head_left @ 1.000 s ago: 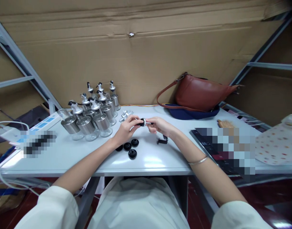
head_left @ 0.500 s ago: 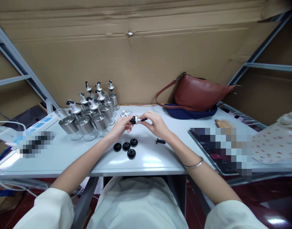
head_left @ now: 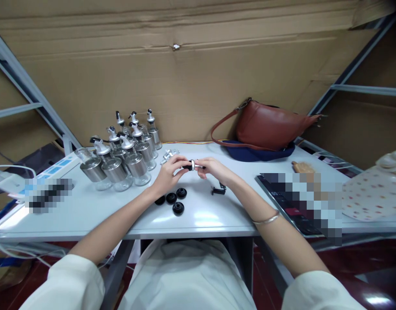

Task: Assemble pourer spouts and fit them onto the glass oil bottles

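My left hand (head_left: 168, 172) and my right hand (head_left: 213, 169) meet above the middle of the white table (head_left: 88, 206), both pinching a small black and silver pourer spout (head_left: 191, 165) between their fingertips. Just below my left hand lie several black round stoppers (head_left: 176, 200). A small black part (head_left: 219, 190) rests on the table under my right wrist. A cluster of glass and steel oil bottles with pourer tops (head_left: 125, 150) stands to the left, and a loose silver spout part (head_left: 168, 154) lies beside them.
A brown leather bag (head_left: 272, 125) rests on dark blue cloth (head_left: 259, 153) at the back right. A power strip (head_left: 55, 167) with cables runs along the left edge. A dotted cloth (head_left: 372, 193) and a small brown object (head_left: 303, 167) are on the right. Cardboard walls the back.
Both hands stayed together on the spout, shifting it slightly and turning it. The view has moved a little; the black part under my right wrist shows more fully now.
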### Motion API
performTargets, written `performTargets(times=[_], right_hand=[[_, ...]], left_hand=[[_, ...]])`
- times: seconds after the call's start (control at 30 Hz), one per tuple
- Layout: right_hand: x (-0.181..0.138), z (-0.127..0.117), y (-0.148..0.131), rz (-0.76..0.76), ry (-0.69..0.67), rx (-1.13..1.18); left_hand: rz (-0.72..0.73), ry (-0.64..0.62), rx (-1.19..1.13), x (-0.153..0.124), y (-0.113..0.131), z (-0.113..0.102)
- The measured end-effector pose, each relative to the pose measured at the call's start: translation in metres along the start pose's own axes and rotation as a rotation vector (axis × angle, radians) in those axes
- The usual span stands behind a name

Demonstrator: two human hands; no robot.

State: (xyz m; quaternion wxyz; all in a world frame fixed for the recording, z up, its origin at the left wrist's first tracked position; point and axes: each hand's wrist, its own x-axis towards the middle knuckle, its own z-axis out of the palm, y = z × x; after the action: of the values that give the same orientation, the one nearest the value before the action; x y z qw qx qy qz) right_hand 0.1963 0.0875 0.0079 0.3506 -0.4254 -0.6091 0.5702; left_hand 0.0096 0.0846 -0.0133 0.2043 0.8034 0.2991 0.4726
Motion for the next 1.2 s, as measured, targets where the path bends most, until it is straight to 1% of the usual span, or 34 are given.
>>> performTargets(times=[0.07, 0.13, 0.2, 0.27, 0.33, 0.43, 0.5, 0.6, 0.67, 0.77, 0.83, 0.9, 0.97, 1.03, 1.1, 1.13, 1.2], right_hand=[[0.000, 0.000, 0.000, 0.106, -0.109, 0.219], [-0.001, 0.002, -0.001, 0.143, -0.170, 0.368], [-0.001, 0.005, 0.000, 0.126, -0.172, 0.424], [0.000, 0.007, 0.000, 0.059, -0.124, 0.386], [0.000, 0.009, 0.001, -0.071, -0.058, 0.242], [0.000, 0.009, 0.003, -0.341, 0.055, -0.151], [-0.001, 0.007, 0.004, -0.520, 0.134, -0.427], [-0.001, 0.004, 0.006, -0.742, 0.191, -0.712], [-0.002, 0.002, 0.006, -0.839, 0.198, -0.858], [-0.004, 0.001, 0.005, -0.913, 0.221, -1.040], [-0.005, 0.000, 0.003, -0.931, 0.233, -1.103], [-0.004, -0.001, 0.003, -0.927, 0.241, -1.124], [-0.003, -0.002, 0.004, -0.903, 0.266, -1.102], [-0.002, -0.002, 0.004, -0.859, 0.289, -1.029], [-0.002, 0.000, 0.003, -0.779, 0.296, -0.911], [-0.002, 0.001, 0.002, -0.715, 0.289, -0.835], [-0.002, 0.003, 0.000, -0.531, 0.238, -0.627]], left_hand=[[0.081, 0.028, 0.062, -0.001, 0.003, -0.001], [0.095, 0.079, 0.085, 0.000, 0.005, -0.003], [0.071, 0.110, 0.061, 0.001, 0.005, -0.004], [0.017, 0.119, -0.031, 0.002, 0.004, -0.004], [-0.081, 0.131, -0.152, 0.004, 0.002, -0.004], [-0.302, 0.146, -0.330, 0.007, 0.000, -0.003], [-0.454, 0.097, -0.462, 0.009, 0.002, -0.004], [-0.621, 0.004, -0.613, 0.011, 0.006, -0.005], [-0.709, -0.027, -0.689, 0.011, 0.009, -0.005], [-0.802, -0.034, -0.827, 0.011, 0.009, -0.004], [-0.803, -0.024, -0.883, 0.010, 0.008, -0.003], [-0.758, -0.011, -0.880, 0.010, 0.006, -0.002], [-0.684, 0.004, -0.828, 0.010, 0.005, -0.003], [-0.583, 0.018, -0.732, 0.010, 0.004, -0.004], [-0.478, 0.021, -0.591, 0.009, 0.003, -0.005], [-0.421, 0.024, -0.513, 0.009, 0.002, -0.005], [-0.294, 0.028, -0.359, 0.007, 0.001, -0.006]])
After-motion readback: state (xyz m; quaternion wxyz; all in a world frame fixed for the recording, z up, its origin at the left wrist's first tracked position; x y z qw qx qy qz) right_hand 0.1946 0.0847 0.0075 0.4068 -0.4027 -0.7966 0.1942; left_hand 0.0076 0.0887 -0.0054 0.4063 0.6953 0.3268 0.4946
